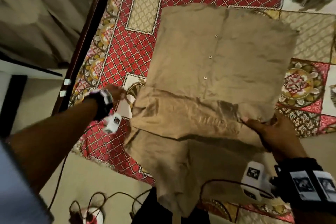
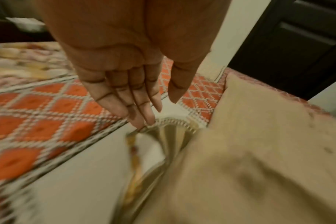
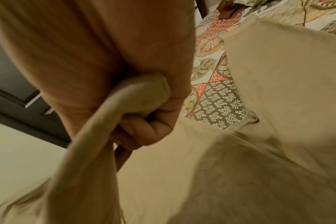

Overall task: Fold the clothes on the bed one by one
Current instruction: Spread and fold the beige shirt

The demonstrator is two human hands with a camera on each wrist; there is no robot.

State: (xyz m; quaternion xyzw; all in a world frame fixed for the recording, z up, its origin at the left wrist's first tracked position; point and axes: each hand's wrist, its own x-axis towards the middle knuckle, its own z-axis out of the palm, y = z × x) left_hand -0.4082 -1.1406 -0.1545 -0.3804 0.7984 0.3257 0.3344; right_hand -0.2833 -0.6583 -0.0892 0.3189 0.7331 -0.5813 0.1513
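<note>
The tan shirt (image 1: 214, 71) lies lengthwise across the bed (image 1: 127, 49), its collar end hanging over the near edge. The right hand (image 3: 144, 115) clenches its fabric; the left hand (image 2: 128, 91) is flat and released. Patterned red bedspread, dark door (image 2: 297, 45) beyond.

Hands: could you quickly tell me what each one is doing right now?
Left hand: open, fingers straight, holding nothing.
Right hand: closed, gripping a bunched edge of the tan garment.

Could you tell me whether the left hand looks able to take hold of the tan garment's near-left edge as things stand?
Probably yes: the left hand is open, empty, just beside the tan garment, nothing between them.
</note>
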